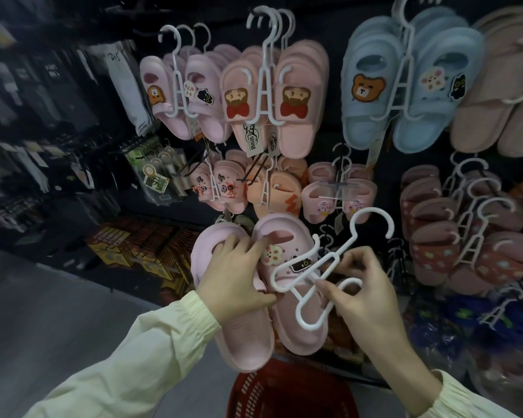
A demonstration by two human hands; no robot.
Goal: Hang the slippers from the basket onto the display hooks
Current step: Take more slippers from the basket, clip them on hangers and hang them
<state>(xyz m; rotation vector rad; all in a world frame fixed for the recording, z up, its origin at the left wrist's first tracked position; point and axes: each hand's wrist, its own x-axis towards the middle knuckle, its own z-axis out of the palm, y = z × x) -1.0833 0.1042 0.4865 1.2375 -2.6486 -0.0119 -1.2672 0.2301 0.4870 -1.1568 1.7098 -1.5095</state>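
Here, your left hand (236,279) gripped the pink slippers (248,339), fingers curled over their straps, holding the pair above the red basket (284,393) and below the hung rows. Your right hand (366,297) pinched the white hanger (341,247), which lay tilted across the right slipper's front.

Pale yellow long sleeves (127,357) ending in gathered, ribbed cuffs (194,309)

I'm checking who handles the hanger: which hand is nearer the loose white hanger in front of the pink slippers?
Right. The right hand pinches the white hanger at its middle; the left hand grips the pink slippers just left of it.
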